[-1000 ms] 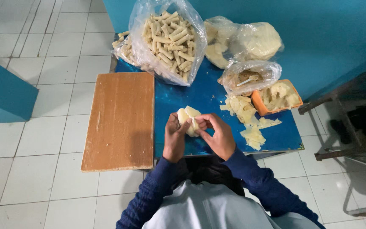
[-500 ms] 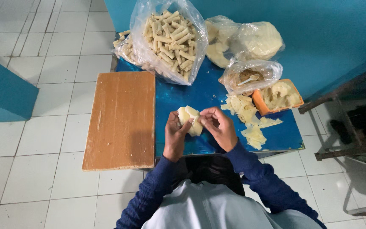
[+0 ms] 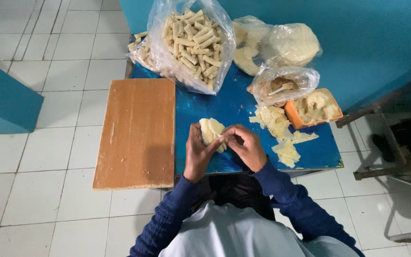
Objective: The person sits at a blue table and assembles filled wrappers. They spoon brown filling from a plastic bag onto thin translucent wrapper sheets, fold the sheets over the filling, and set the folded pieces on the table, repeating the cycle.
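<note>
left hand (image 3: 197,154): fingers curled around pale dough wrapper (image 3: 212,132), cupping it | right hand (image 3: 247,145): fingers pinching wrapper's right edge | wrapper above blue desk (image 3: 215,107) | loose wrappers (image 3: 281,135) right of fingers | bag of rolls (image 3: 193,40) beyond them | wooden board (image 3: 139,133) left

Dim, cool, even light here; soft glare off the blue table (image 3: 205,102), faint shadow beneath the wooden board (image 3: 136,131), slight wide-angle bending at edges.
</note>
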Available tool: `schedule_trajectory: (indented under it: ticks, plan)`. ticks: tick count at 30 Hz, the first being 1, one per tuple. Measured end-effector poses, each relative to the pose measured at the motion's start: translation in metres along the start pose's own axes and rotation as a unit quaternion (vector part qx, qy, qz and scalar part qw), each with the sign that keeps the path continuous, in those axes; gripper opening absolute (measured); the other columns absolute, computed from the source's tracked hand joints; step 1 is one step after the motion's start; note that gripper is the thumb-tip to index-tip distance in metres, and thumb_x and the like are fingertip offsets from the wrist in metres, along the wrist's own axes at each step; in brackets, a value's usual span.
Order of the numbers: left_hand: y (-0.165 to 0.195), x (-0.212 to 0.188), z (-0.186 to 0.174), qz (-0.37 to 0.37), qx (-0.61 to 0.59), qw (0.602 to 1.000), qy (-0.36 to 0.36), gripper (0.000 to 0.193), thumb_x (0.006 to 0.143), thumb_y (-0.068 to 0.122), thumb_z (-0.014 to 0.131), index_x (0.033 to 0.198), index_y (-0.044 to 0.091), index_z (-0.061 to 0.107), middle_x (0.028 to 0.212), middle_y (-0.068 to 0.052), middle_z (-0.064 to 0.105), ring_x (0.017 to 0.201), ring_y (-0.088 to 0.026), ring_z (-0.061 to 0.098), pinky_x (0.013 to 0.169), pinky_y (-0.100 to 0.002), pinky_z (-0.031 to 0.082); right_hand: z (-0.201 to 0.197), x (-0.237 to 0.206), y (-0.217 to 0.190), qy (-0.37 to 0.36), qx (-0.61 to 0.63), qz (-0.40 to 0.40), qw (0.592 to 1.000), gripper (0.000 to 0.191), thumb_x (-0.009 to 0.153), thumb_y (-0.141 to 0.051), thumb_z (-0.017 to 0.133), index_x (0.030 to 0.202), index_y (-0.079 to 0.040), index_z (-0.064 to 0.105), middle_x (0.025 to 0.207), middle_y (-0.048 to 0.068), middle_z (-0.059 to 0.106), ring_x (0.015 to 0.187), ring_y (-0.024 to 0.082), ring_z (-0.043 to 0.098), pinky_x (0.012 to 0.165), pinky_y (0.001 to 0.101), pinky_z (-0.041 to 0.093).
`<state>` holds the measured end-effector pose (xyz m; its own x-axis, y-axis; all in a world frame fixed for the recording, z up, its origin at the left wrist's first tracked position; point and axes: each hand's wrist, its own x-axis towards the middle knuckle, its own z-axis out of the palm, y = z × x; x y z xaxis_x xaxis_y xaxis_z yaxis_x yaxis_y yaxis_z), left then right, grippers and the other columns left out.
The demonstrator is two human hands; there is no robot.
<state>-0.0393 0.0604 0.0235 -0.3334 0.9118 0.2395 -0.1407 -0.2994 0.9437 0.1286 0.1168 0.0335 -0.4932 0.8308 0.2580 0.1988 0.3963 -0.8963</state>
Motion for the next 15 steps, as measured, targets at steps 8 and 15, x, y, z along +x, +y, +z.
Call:
schedule_trajectory:
  ticks: [8,15]
  plan:
    - [-0.001,-0.009,-0.018,-0.080,-0.104,0.991,0.000,0.032,0.097,0.008,0.067,0.122,-0.001,0.050,0.108,-0.010,0.065,0.095,-0.013,0.064,0.081,-0.028,0.055,-0.031,0.026,0.060,-0.022,0.437,0.281,0.854,0.006,0.097,-0.012,0.062,0.100,-0.008,0.061,0.089,0.000,0.062,0.077,0.010,0.062,0.070,0.0293,0.057]
    - [0.002,-0.014,-0.024,-0.100,-0.136,0.985,0.039,0.031,0.099,0.016,0.064,0.121,0.000,0.048,0.107,-0.013,0.068,0.093,-0.017,0.067,0.080,-0.032,0.057,-0.063,0.066,0.051,0.033,-0.029,-0.022,0.999,0.008,0.103,-0.015,0.065,0.105,-0.006,0.064,0.096,0.004,0.070,0.089,0.014,0.067,0.078,0.0307,0.055]
